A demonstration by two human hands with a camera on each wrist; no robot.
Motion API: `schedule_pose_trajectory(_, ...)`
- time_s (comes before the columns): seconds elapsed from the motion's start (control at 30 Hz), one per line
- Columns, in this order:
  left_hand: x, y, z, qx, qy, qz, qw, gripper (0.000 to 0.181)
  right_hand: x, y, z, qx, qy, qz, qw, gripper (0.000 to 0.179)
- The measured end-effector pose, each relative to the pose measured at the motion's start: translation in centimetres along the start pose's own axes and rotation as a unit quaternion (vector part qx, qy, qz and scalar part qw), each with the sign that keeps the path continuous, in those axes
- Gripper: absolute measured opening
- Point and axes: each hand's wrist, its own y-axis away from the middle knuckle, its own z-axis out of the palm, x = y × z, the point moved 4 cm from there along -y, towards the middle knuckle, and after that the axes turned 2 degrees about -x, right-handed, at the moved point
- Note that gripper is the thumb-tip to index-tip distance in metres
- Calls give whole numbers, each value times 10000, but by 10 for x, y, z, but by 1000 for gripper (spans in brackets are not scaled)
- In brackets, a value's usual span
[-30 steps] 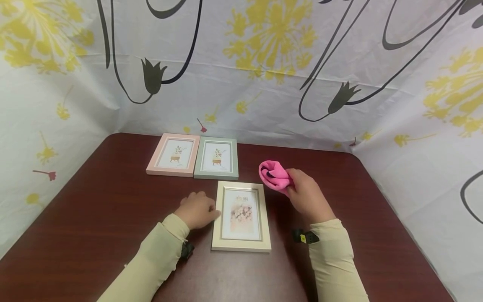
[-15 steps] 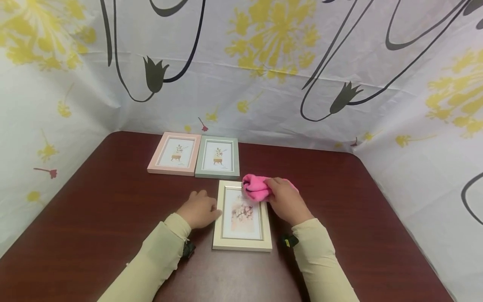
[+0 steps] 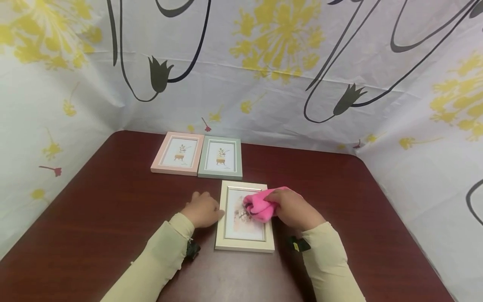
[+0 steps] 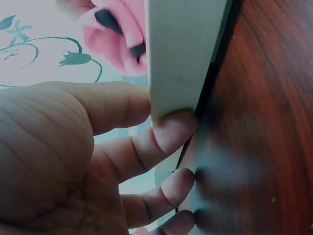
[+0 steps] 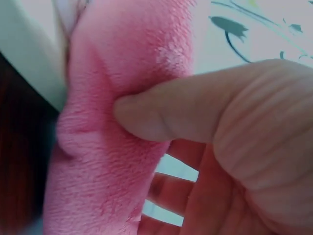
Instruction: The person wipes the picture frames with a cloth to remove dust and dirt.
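Observation:
A cream picture frame [image 3: 245, 244] with a flower print lies face up on the dark red-brown table, in front of me. My left hand [image 3: 203, 211] is at its left edge. In the left wrist view, the thumb [image 4: 122, 105] touches the frame's upper edge and the index fingertip rests against its side; the other fingertips rest on the table. A folded pink fleecy cloth [image 3: 260, 207] lies over the right part of the print. My right hand [image 3: 296, 207] pinches it, with the thumb [image 5: 146, 117] on top in the right wrist view and the fingers behind, partly hidden.
A pink picture frame [image 3: 177, 153] and a green picture frame [image 3: 220, 157] lie side by side toward the back left of the table [image 3: 320, 172]. A white curtain [image 3: 226, 84] with flower patterns stands around the table's back and sides.
My right hand has brought the cloth from beyond the frame's upper right, left onto its top edge, then down over the print. The left hand stays at the frame's left edge.

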Motion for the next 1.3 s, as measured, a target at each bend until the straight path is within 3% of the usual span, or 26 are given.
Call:
schedule_pose_trajectory(0.17,1,-1,0,17,3,41,10000,28,-8,11,-1,-155,125,-331,9993,28)
schedule_pose_trajectory(0.43,-2,3,6,184,-201,183,9995,30,-3,20,7,341,399,-761,9957,28)
schedule_pose_trajectory(0.7,-9,9,3,-140,37,519,9985,28,-3,19,14,456,659,-820,9934,37)
schedule_pose_trajectory(0.97,-12,14,4,-341,152,623,9974,25,-7,18,14,495,833,-1001,9902,36)
schedule_pose_trajectory(1.1,-13,18,5,-284,219,659,9972,24,-1,8,15,485,710,-820,9929,33)
schedule_pose_trajectory(1.3,-11,17,7,-221,245,756,9966,24,19,-12,15,845,730,-12,9937,42)
